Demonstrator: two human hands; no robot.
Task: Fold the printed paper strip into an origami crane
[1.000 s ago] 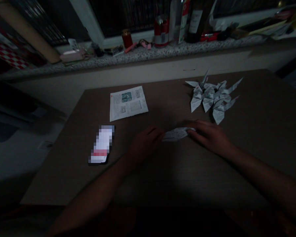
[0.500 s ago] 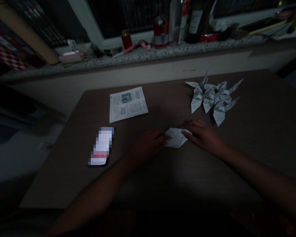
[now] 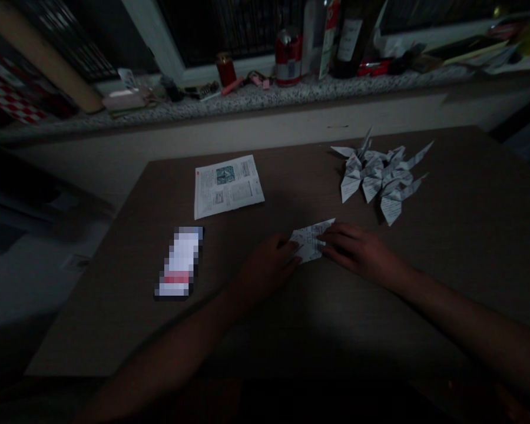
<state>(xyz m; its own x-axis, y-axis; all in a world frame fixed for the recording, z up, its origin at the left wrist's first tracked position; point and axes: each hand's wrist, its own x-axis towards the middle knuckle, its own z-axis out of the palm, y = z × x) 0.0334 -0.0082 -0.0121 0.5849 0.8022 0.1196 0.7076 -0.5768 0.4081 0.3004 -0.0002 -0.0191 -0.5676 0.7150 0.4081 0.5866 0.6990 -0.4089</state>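
Both left hand and right hand clamped on small folded printed paper.
Edges are pinned flat to the dark wooden table, seemingly for creasing.

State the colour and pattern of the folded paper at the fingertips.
The folded paper is white, covered with fine dark print; the head view shows it.

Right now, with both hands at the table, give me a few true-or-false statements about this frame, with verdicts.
1. The left hand and the right hand both touch the folded paper. True.
2. The paper cranes lie left of the left hand. False: they lie beyond the right hand.
3. A flat printed sheet lies on the table beyond the left hand. True.
4. The red can stands on the table. False: it stands on the stone ledge behind.
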